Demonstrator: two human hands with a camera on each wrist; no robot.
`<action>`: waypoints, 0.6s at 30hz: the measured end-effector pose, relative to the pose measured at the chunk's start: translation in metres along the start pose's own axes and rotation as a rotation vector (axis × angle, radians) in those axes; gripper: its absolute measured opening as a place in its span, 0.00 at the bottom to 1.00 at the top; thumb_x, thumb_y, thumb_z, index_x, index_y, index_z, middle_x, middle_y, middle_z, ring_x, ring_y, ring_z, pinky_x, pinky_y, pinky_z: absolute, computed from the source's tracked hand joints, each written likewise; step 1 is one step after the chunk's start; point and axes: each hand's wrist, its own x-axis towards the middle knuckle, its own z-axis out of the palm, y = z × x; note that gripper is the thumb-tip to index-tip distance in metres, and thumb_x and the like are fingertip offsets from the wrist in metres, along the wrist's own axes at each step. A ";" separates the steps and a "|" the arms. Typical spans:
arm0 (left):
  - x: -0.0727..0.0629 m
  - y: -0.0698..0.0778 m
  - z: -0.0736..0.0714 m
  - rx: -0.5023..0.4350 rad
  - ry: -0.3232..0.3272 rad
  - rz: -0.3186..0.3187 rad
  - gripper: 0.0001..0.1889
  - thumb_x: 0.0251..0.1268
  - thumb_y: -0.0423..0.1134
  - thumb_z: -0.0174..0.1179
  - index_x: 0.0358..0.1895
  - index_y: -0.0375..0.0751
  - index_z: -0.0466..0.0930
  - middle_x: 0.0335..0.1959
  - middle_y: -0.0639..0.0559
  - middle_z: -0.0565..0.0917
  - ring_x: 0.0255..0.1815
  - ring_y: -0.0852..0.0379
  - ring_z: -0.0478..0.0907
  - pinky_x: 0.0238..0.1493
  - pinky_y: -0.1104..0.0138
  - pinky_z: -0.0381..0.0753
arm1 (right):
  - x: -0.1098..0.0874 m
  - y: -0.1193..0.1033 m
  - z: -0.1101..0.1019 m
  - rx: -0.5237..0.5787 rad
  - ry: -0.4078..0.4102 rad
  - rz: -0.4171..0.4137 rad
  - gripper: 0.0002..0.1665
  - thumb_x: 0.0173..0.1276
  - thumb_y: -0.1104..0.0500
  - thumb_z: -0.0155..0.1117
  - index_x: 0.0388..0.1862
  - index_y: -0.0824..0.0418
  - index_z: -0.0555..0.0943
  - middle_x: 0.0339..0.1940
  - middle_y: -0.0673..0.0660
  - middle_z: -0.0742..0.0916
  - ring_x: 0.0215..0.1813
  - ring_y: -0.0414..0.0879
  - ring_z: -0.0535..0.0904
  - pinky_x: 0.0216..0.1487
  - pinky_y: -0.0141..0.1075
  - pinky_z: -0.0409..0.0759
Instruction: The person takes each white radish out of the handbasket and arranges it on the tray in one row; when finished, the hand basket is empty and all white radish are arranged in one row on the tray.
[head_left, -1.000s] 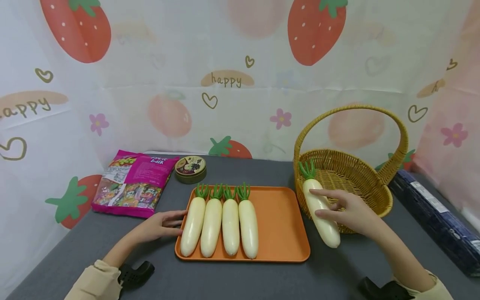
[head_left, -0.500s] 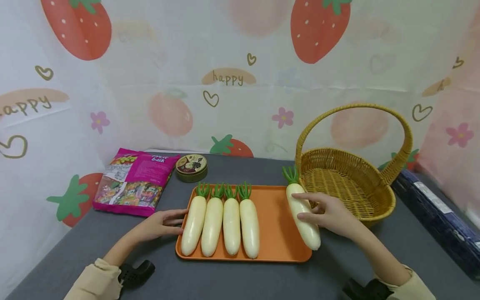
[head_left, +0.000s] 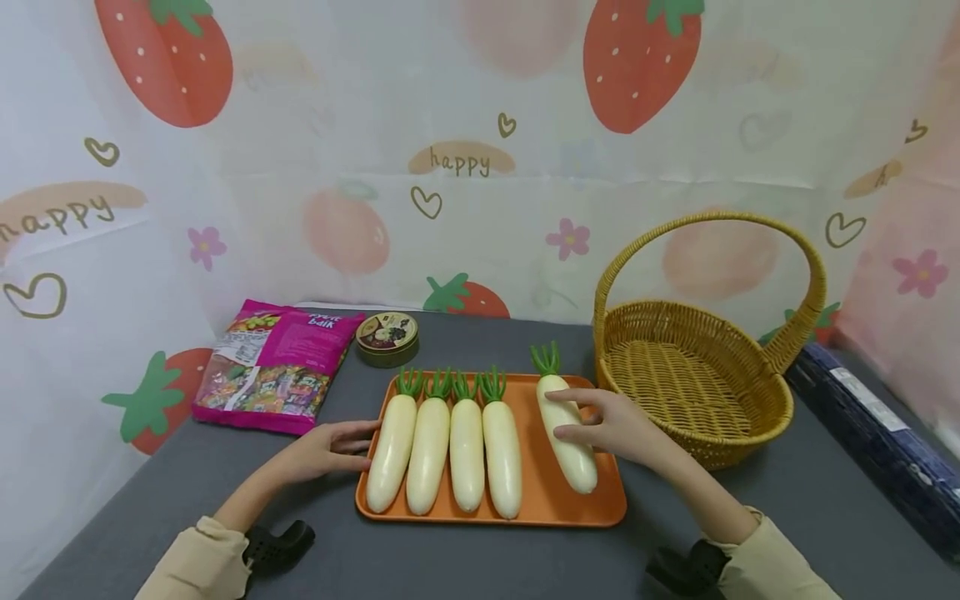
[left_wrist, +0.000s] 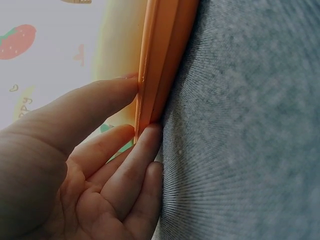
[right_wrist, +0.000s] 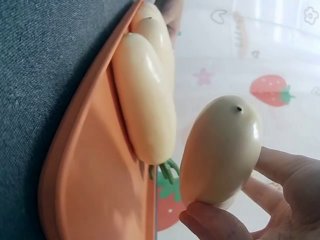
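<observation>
My right hand (head_left: 613,423) holds a white radish (head_left: 567,454) with green plastic-looking leaves, thumb and fingers around its middle. In the right wrist view this radish (right_wrist: 217,150) shows its rounded root end towards the camera, raised over the orange tray (right_wrist: 95,165). Several similar radishes (head_left: 427,454) lie side by side on the left half of the tray (head_left: 536,510), leaves pointing away. My left hand (head_left: 327,452) rests at the tray's left edge. In the left wrist view its thumb and fingertips (left_wrist: 150,132) touch the orange rim, fingers mostly straight.
A wicker basket (head_left: 697,442) with a tall handle stands to the right behind the tray. A pink candy bag (head_left: 281,367) and a round tin (head_left: 387,339) sit back left. A dark blue long package (head_left: 873,446) lies at the far right, and a printed curtain (head_left: 480,83) hangs behind.
My right hand has carried the radish leftward, from beside the basket to over the right part of the tray. My left hand has stayed at the tray's edge.
</observation>
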 end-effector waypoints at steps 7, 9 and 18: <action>0.004 0.000 0.000 -0.007 0.013 -0.011 0.32 0.60 0.35 0.58 0.63 0.21 0.55 0.62 0.27 0.58 0.59 0.37 0.61 0.52 0.62 0.70 | 0.009 0.007 0.013 -0.031 -0.010 0.006 0.31 0.58 0.48 0.64 0.60 0.54 0.72 0.12 0.51 0.74 0.11 0.41 0.64 0.17 0.36 0.71; 0.004 0.000 0.000 -0.012 0.015 -0.017 0.33 0.60 0.35 0.58 0.63 0.21 0.54 0.62 0.27 0.57 0.59 0.37 0.61 0.52 0.62 0.70 | 0.010 0.008 0.017 -0.034 -0.022 0.007 0.30 0.58 0.48 0.63 0.60 0.54 0.72 0.13 0.54 0.75 0.11 0.41 0.64 0.16 0.34 0.69; 0.003 0.004 -0.001 0.001 0.015 -0.026 0.32 0.61 0.36 0.57 0.63 0.22 0.55 0.62 0.27 0.58 0.59 0.38 0.62 0.53 0.62 0.69 | 0.012 0.011 0.032 -0.045 -0.004 0.004 0.29 0.58 0.50 0.64 0.58 0.56 0.74 0.35 0.58 0.82 0.16 0.39 0.66 0.23 0.35 0.72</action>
